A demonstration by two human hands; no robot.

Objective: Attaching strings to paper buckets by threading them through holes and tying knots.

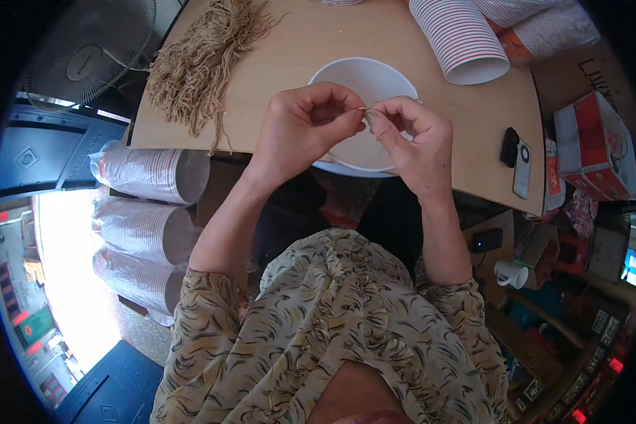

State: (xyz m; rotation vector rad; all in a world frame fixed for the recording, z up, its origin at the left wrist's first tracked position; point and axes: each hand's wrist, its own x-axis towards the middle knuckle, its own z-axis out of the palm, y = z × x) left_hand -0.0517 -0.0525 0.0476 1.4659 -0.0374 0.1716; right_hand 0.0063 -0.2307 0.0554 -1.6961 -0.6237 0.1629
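Tabletop (284, 63) beneath, a strand (364, 109) sits between left grip (298, 121) and right grip (422, 139), both pinching it.

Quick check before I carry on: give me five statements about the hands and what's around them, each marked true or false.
1. A thin tan piece shows between the fingertips of the left hand and right hand. True; it is too small to identify.
2. Both hands wear gloves. False: they are bare.
3. The bundle of tan strands lies right of the white bowl. False: it lies to the left.
4. A stack of striped cups lies on its side on the table. True.
5. The mug at the right is black. False: it is white.
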